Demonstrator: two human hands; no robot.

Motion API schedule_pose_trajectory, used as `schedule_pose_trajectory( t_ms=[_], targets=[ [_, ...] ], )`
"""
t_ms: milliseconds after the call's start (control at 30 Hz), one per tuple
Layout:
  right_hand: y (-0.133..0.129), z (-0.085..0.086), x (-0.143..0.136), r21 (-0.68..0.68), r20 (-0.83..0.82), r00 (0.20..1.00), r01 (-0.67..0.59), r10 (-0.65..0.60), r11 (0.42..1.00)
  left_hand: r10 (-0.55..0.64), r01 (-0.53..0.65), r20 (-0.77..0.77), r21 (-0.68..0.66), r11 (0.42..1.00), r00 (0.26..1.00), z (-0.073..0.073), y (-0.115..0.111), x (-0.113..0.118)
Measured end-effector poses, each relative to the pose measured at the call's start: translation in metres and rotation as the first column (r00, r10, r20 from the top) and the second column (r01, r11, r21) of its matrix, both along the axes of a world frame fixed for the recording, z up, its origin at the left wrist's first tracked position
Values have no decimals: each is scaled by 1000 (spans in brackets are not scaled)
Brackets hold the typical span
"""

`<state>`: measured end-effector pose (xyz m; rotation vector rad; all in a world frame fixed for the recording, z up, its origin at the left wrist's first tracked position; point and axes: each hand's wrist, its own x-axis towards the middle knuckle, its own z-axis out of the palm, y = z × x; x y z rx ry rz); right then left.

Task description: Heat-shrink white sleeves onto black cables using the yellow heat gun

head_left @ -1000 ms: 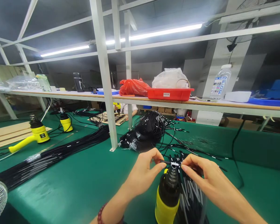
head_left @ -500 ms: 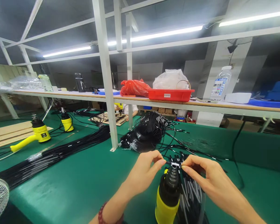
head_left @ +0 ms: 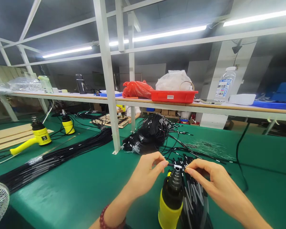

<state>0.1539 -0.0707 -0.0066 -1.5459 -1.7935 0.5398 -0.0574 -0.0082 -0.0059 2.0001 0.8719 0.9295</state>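
Note:
Between my two hands a thin black cable with a white sleeve is stretched level. My left hand pinches its left end between thumb and fingertips. On the other side my right hand pinches the cable close to the sleeve's right end. Directly under the sleeve stands a yellow and black heat gun, its coiled metal nozzle pointing up. Behind and right of the gun lies a bundle of black and grey cables, partly hidden by my right hand.
Two more yellow heat guns stand at the left beside a long cable bundle. A big coil of black cable lies past my hands, near a white shelf post. Another person's arm shows behind the post. A red tray sits on the shelf.
Both hands keep their pinch on the cable over the nozzle. The cable and left hand have shifted very slightly left; otherwise the scene looks the same.

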Motion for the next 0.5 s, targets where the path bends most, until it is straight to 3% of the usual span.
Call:
schedule_pose_trajectory(
  t_ms=[233, 500],
  targets=[
    [2, -4, 0, 88, -21, 1000, 24, -22, 996, -14, 11, 46, 69, 998, 999, -4, 1, 2],
    [-4, 2, -3, 35, 143, 989, 20, -25, 999, 77, -47, -169, 175, 983, 983, -1, -1, 2]
  ],
)
